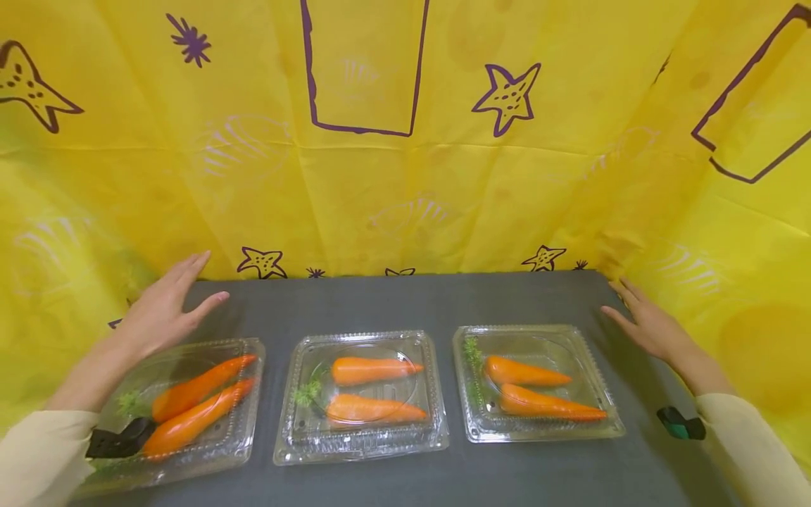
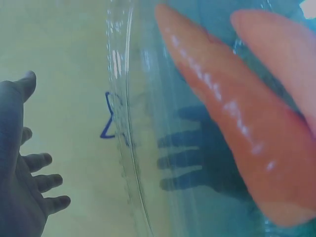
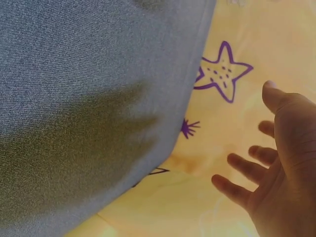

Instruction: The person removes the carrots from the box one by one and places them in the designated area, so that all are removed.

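Three clear plastic clamshell boxes stand in a row on a dark grey table, each with two orange carrots and a bit of green leaf inside. My left hand (image 1: 161,310) hovers over the far side of the left box (image 1: 243,436), fingers straight and thumb spread, holding nothing. Its carrots (image 2: 237,118) appear large in the left wrist view. The middle box (image 1: 361,451) and the right box (image 1: 538,431) lie between the hands. Beyond the right box, near the table's right edge, my right hand (image 1: 652,324) is held with loosely extended fingers, also holding nothing.
The dark grey table (image 1: 405,303) ends at a yellow cloth backdrop (image 1: 380,183) printed with starfish and shells, which also rises along both sides. A black band (image 1: 120,440) sits on the left wrist, another black band (image 1: 681,424) on the right.
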{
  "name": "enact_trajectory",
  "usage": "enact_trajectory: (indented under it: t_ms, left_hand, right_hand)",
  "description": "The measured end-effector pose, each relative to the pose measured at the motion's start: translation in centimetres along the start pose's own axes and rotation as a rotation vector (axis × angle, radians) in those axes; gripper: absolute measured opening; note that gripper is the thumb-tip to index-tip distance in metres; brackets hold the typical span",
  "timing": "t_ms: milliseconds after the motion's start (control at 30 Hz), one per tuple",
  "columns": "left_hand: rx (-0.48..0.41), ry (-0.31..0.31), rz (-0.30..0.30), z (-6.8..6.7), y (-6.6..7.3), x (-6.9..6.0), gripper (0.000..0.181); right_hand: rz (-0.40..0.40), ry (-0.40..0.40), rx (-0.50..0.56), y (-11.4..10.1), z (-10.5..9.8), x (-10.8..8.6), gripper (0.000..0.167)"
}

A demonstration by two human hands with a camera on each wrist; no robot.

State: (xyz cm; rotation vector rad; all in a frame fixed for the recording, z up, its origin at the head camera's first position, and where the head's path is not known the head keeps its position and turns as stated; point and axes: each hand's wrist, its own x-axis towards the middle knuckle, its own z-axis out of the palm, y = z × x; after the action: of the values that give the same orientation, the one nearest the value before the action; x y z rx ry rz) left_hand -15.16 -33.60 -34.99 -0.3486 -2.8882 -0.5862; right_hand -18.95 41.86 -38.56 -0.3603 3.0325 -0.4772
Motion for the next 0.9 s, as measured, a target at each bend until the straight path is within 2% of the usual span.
enact_trajectory:
  t_ms: [200, 533, 700, 900]
  left_hand:
    - [-0.091, -0.028, -0.051, 0.3, 1.7, 0.2, 0.083]
    - [-0.176, -0.029, -0.012, 1.5, 5.2, 0.4, 0.083]
    - [-0.198, -0.075, -0.023, 2.4, 7.2, 0.6, 0.088]
    - [-0.262, -0.007, 0.024, 3.5, 9.7, 0.6, 0.083]
  right_hand:
    - [-0.031, 0.052, 0.035, 0.3, 0.4, -0.5, 0.067]
    - [-0.080, 0.078, 0.106, -0.3, 1.2, -1.8, 0.062]
    - [-0.105, 0.101, 0.187, -0.8, 1.7, -2.7, 0.057]
    - [-0.111, 0.102, 0.289, -1.8, 2.1, -4.2, 0.057]
